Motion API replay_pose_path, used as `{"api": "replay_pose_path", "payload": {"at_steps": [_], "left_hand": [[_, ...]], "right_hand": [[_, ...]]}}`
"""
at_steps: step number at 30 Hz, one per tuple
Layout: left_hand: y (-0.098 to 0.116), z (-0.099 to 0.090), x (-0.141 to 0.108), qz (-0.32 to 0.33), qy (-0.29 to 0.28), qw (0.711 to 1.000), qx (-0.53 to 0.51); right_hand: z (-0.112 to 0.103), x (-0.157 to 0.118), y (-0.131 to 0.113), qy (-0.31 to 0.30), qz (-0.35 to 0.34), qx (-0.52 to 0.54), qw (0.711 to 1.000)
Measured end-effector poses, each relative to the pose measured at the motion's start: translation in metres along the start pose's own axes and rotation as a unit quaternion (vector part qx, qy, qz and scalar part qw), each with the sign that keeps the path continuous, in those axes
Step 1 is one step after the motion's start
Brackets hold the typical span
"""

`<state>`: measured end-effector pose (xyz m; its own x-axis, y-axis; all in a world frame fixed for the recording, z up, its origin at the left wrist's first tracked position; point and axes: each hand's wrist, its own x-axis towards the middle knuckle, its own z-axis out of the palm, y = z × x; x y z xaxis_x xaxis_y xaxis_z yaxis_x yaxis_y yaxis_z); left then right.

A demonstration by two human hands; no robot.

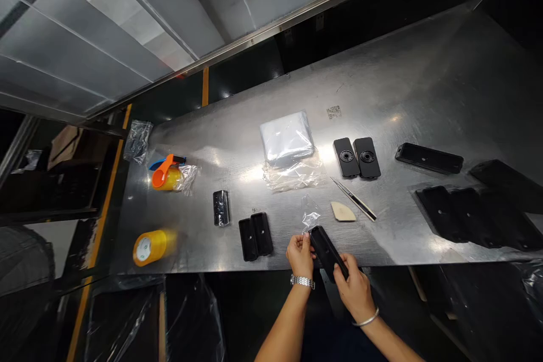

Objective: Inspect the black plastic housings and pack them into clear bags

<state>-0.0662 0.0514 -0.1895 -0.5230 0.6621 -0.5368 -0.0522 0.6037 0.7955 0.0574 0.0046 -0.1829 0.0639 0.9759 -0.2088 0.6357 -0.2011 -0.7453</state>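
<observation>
both hands are together on a black part [327, 252], a flat moulded piece that sits tilted between them at the near edge of the steel worktop [418, 87]. the left hand [300, 255] pinches its upper end and the right hand [355, 288] wraps around its lower end. a small clear bag [310, 212] lies just beyond the left hand, with tweezers [354, 198] and a cream wedge [343, 212] a little further in. a pair of black trays [255, 236] sits to the left along the near edge.

the part looks to be held past the edge, with nothing visible under its lower end, so a slip by either hand could drop it below the worktop. the metal watch [302, 281] on the left wrist and the bangle [365, 318] on the right could scuff the black surface if a wrist turned against it. the light bag could cling to the fingers and get dragged off the edge. the tweezers could mark the part if it were swung across them. the yellow tape [148, 248] near the left edge is blurred; if it is on its rim, a bump could roll it off.
</observation>
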Motion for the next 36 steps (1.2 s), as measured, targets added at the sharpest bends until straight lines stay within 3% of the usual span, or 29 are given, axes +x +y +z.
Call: {"api": "replay_pose_path", "payload": {"at_steps": [9, 14, 19, 23, 28, 30, 34, 36], "left_hand": [[0.016, 0.004, -0.004, -0.083, -0.038, 0.987, -0.136], [0.039, 0.009, -0.015, -0.136, -0.103, 0.947, -0.274], [0.057, 0.01, -0.025, -0.175, -0.103, 0.904, -0.377], [0.069, 0.005, -0.032, -0.216, -0.106, 0.874, -0.421], [0.089, -0.011, -0.05, -0.253, -0.163, 0.844, -0.444], [0.095, -0.018, -0.061, -0.263, -0.206, 0.833, -0.44], [0.1, -0.032, -0.082, -0.245, -0.32, 0.812, -0.422], [0.101, -0.038, -0.088, -0.243, -0.35, 0.806, -0.412]], "right_hand": [[0.001, -0.001, -0.009, 0.03, -0.035, 0.01, 0.999], [-0.003, 0.001, -0.019, 0.06, -0.059, -0.004, 0.996], [-0.009, 0.0, -0.028, 0.069, -0.097, -0.018, 0.993], [-0.031, -0.002, -0.04, 0.044, -0.137, -0.014, 0.99], [-0.083, 0.022, -0.069, 0.022, -0.146, 0.085, 0.985], [-0.102, 0.036, -0.083, -0.023, -0.146, 0.117, 0.982], [-0.128, 0.055, -0.107, -0.184, -0.121, 0.141, 0.965], [-0.137, 0.057, -0.116, -0.246, -0.126, 0.129, 0.952]]}}
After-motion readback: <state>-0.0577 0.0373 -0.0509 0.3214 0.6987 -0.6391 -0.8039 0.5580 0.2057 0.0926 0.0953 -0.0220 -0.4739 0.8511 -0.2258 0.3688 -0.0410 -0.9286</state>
